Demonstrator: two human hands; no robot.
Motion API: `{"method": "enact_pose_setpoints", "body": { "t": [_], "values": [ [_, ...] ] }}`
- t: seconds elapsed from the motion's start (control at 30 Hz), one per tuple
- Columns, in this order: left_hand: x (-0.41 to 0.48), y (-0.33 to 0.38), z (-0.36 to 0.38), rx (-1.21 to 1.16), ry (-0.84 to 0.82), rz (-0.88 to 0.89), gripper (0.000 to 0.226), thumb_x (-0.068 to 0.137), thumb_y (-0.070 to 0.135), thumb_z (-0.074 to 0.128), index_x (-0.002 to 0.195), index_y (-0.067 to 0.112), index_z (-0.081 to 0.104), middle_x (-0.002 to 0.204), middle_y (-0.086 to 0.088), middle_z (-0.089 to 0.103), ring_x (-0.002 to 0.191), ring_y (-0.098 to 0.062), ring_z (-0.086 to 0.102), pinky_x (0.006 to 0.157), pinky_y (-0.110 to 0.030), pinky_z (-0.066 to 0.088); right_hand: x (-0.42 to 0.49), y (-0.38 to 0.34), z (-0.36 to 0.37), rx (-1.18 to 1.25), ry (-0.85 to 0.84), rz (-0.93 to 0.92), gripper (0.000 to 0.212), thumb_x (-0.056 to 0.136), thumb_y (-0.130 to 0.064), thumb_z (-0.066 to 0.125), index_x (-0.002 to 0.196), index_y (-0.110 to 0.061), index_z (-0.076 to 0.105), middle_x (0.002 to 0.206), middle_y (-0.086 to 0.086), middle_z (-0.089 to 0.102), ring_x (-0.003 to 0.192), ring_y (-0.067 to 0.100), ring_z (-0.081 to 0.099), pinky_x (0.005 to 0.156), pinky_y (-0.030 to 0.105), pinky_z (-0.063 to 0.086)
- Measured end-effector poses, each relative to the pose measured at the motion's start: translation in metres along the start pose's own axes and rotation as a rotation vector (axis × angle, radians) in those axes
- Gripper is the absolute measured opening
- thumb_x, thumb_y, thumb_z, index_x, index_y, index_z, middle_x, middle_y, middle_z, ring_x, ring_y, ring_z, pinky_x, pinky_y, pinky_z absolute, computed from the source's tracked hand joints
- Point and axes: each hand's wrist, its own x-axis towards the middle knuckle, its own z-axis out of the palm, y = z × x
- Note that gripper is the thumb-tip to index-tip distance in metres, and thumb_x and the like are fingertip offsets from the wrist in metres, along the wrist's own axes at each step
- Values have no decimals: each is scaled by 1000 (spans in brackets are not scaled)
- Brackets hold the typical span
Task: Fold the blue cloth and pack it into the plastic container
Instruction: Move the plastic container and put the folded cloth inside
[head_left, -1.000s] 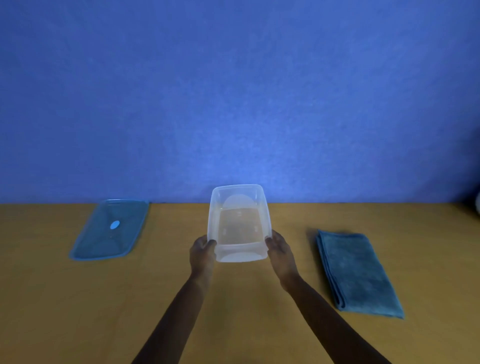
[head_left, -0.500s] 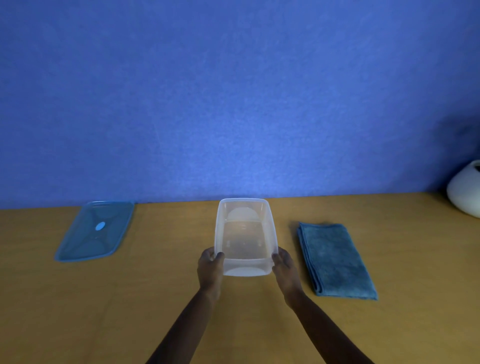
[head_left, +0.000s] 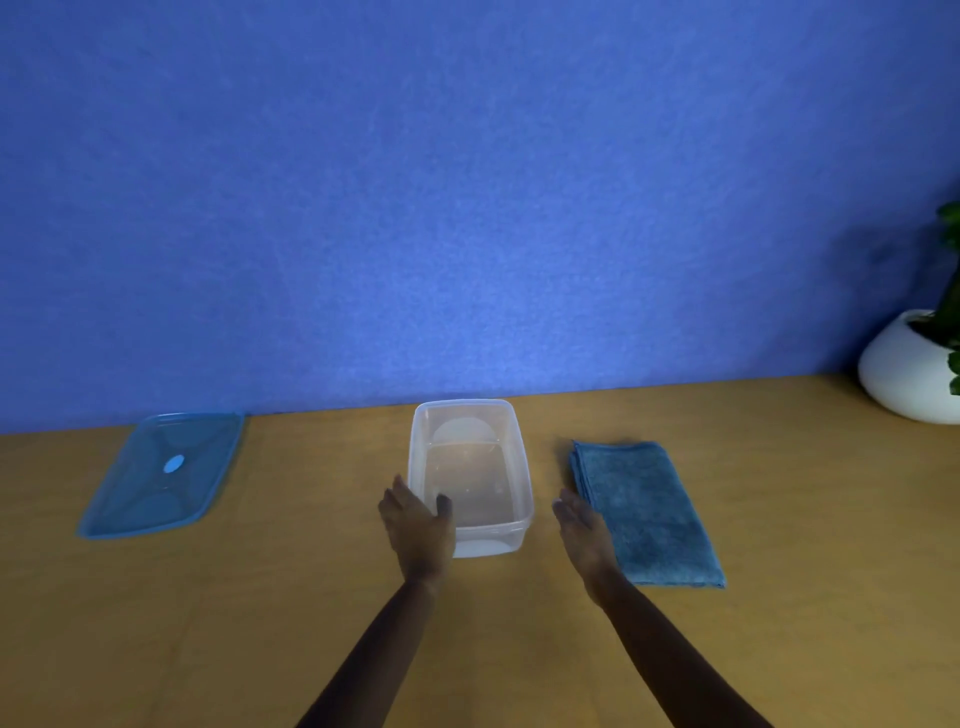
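Clear plastic container empty, left hand loosely cupping its corner; right hand open-fingered beside folded blue cloth: packing step, cloth wants grasping.

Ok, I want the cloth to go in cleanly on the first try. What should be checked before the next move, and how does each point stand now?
1. Plastic container open, lid off: ok; the blue lid lies apart on the table.
2. Container empty: ok.
3. Container steadied: ok; the left hand is at its near left corner.
4. Blue cloth folded: ok, a flat rectangle.
5. Cloth gripped: not ok; the right hand is open beside its left edge.
6. Folded cloth fits inside: cannot tell.
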Motion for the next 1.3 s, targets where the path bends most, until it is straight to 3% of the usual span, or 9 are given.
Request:
{"method": "enact_pose_setpoints", "body": {
  "t": [0.1,0.17,0.33,0.43,0.5,0.6,0.83,1.13,1.3],
  "values": [
    [-12,16,18,177,15,217,67,91,17,52,146,-1,18,155,-26,17,146,-37,10,118,-44,17,8,0,-24,-143,89,-56,38,97,-23,44,129,-4,50,134,16,54,121,27,50,95,30,37],
    [-22,26,32,224,-24,370,68,92,18,50,147,-1,14,157,-23,12,147,-36,6,120,-43,11,15,1,-42,-205,118,-61,39,98,-23,42,132,-4,47,138,16,51,126,29,47,102,36,36],
    [-50,43,70,347,-97,815,61,80,13,68,132,-9,46,139,-27,47,129,-43,45,101,-53,41,28,10,-82,-327,168,-31,43,97,-19,43,137,-6,40,142,16,47,131,30,43,104,38,37],
    [-61,47,91,336,-258,934,58,88,15,58,139,-3,37,148,-20,39,137,-36,38,108,-44,40,32,19,-101,-444,212,-30,37,96,-13,44,130,1,46,130,22,54,118,33,51,89,34,42],
    [-67,47,105,362,-410,840,60,96,24,43,148,5,18,157,-11,23,144,-26,28,114,-34,34,37,29,-113,-466,224,-9,35,95,-11,44,128,2,46,128,23,52,114,33,52,82,29,39],
    [-75,46,123,414,-466,606,63,97,33,38,149,11,9,153,-10,32,133,-23,43,103,-33,45,39,39,-129,-477,250,63,38,95,-12,42,130,3,44,129,25,49,113,36,51,87,39,44],
    [-71,41,146,268,-624,40,51,96,32,43,134,-1,37,136,-19,50,125,-32,49,103,-41,44,41,58,-145,-529,249,168,41,96,-22,44,126,5,47,125,26,52,114,39,50,90,41,44],
    [-66,46,159,-85,-646,-287,44,92,24,53,128,-1,48,130,-18,56,119,-32,54,100,-40,48,46,61,-145,-442,205,142,29,95,-20,47,107,3,61,105,20,64,84,23,54,63,26,38],
    [-57,53,154,-130,-605,-148,33,92,23,53,115,0,59,117,-18,65,107,-30,61,82,-31,48,48,48,-146,-333,244,61,26,93,-17,50,102,4,63,86,12,62,78,22,54,56,26,37]
  ]
}}
